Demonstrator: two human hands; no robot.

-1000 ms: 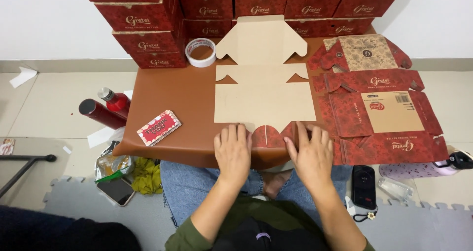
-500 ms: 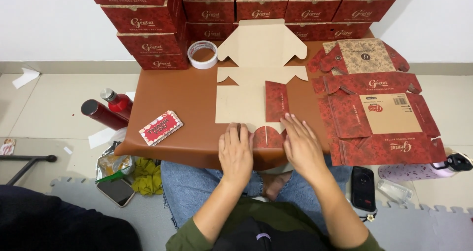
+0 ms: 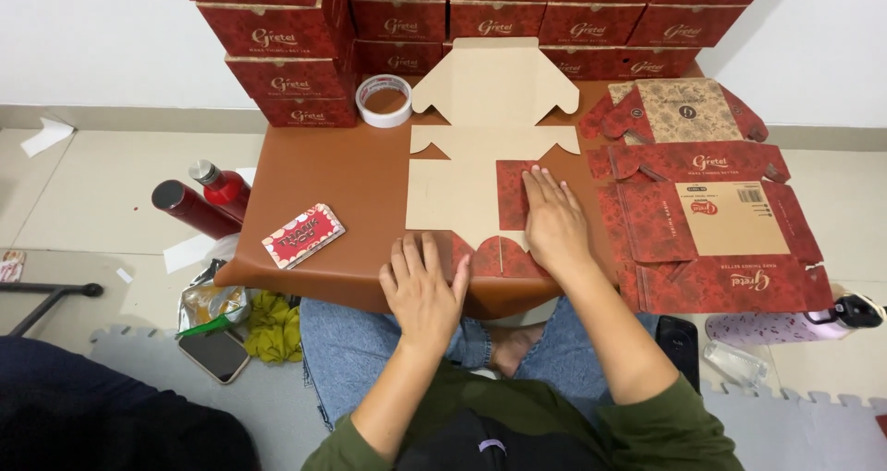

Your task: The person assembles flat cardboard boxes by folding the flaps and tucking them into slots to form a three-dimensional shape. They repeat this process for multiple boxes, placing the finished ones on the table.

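A flat die-cut cardboard box blank (image 3: 480,129), tan side up, lies on the low brown table (image 3: 342,184). Its right side flap (image 3: 511,194) is folded over inward, showing the red patterned side. My right hand (image 3: 554,217) lies flat on that folded flap, fingers pointing away from me. My left hand (image 3: 423,281) rests palm down on the blank's near edge, beside the red rounded bottom flap (image 3: 490,256), fingers spread. Neither hand grips anything.
A stack of flat red box blanks (image 3: 721,212) lies at the table's right. Assembled red boxes (image 3: 305,36) line the wall behind. A tape roll (image 3: 383,99) and a small red packet (image 3: 303,234) sit on the table. Two red bottles (image 3: 199,198) and a phone (image 3: 214,354) are on the floor at left.
My right hand has moved from the near edge up onto the blank, folding the right side flap inward and pressing it flat. My left hand has stayed at the near edge.
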